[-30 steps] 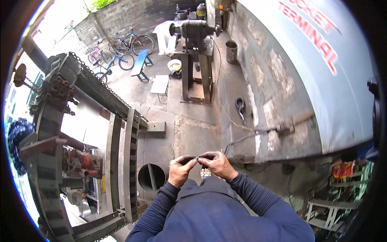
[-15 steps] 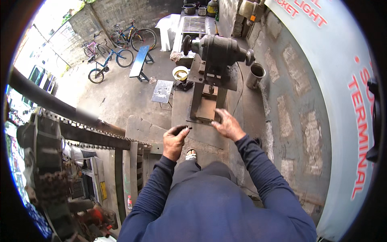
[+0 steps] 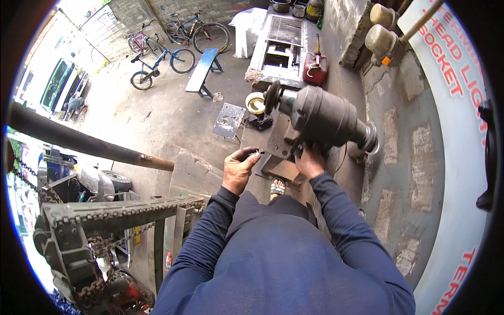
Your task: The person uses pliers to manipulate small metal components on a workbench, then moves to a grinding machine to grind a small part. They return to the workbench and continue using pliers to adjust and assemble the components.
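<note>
I stand on a concrete floor (image 3: 157, 118), with a rough block wall (image 3: 391, 181) along my right side. To my left is a heavy steel frame (image 3: 123, 211) with a chain along its beam. Ahead, a table (image 3: 269, 80) carries a metal grate (image 3: 286, 30) at its middle, and a red canister (image 3: 315, 71) is by its near right corner. Past the floor's open stretch, a blue bicycle (image 3: 157, 62) leans near a blue bench (image 3: 203, 71).

Right in front of me is the metal stand (image 3: 278, 137), its drilled top plate reaching out toward my left. On it is a dark bench grinder (image 3: 328, 115), set at a slant, one wheel (image 3: 273, 97) out past the plate's left edge and the other end toward the wall. A low square stool (image 3: 229, 121) is on the floor left of the stand, and a pale bucket (image 3: 256, 111) is beyond the plate's far left corner.

My right hand (image 3: 311, 160) is at the stand's near edge, below the grinder's housing; its fingers are mostly hidden there, so I cannot tell whether they are spread or gripping. My left hand (image 3: 240, 170) is off the plate's near left corner, thumb and fingers pinching a small dark piece (image 3: 260, 151), too small to make out further, at their tips.
</note>
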